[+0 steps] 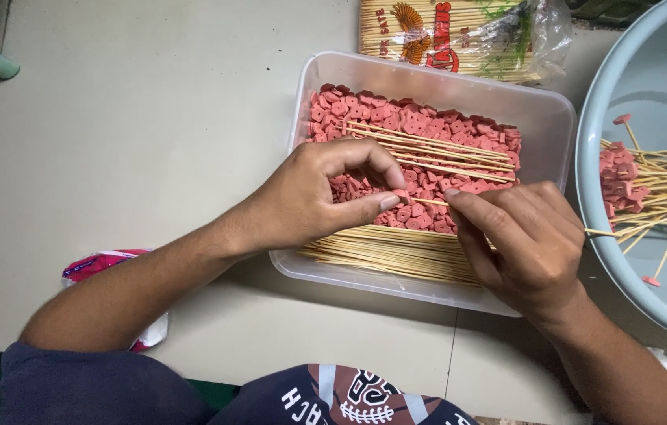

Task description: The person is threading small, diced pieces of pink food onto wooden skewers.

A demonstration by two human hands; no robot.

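While both hands meet over the clear plastic tub (542, 106), the counts around them run like this: one tub, one pale blue-grey basin (648, 71) at the right edge, one open packet of bamboo skewers (459, 39) lying beyond the tub, and one crumpled pink-and-white wrapper (101, 264) under the left forearm. Inside the tub lies a heap of small pink-red discs (428, 126), far too many to count, with roughly half a dozen loose sticks (436, 149) resting across the top of it and a thick bundle of bare skewers (381, 252) along the tub's near wall, again beyond counting. The basin holds a spread of finished sticks (664, 193), each threaded with pink pieces bunched near the left ends; their number cannot be told.

The left hand (310, 197) is curled almost closed, thumb and forefinger pinched on a single pink disc (402, 195) just above the heap. The right hand (526, 244) is likewise nearly closed, its thumb and first fingers clamped on one thin skewer (428, 201), whose tip points left and meets the disc in the other hand's pinch. The two hands sit close together, fingertips nearly touching, above the middle of the tub, with the skewer bridging the small gap between them.
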